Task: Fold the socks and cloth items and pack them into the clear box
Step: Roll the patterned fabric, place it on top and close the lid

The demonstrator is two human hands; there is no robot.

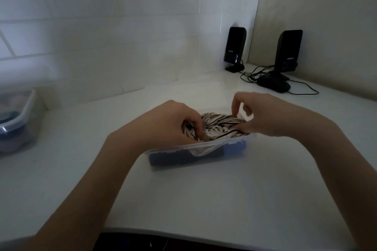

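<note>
White counter [204, 199]; both left hand [173, 122] and right hand [263, 116] clenched on striped cloth [218, 126], clear box [204, 149] beneath.

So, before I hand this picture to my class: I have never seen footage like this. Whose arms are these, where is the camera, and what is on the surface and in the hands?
There is no machine here. A person wears a wide-angle camera on the head, so you look down along their own bare arms. The left hand and right hand press a striped cloth into a clear box that already holds dark blue items; the left hand's fingers grip the cloth. The box sits on a white counter. Behind it stand two black speakers with cables, and another plastic container sits at the far left.
</note>
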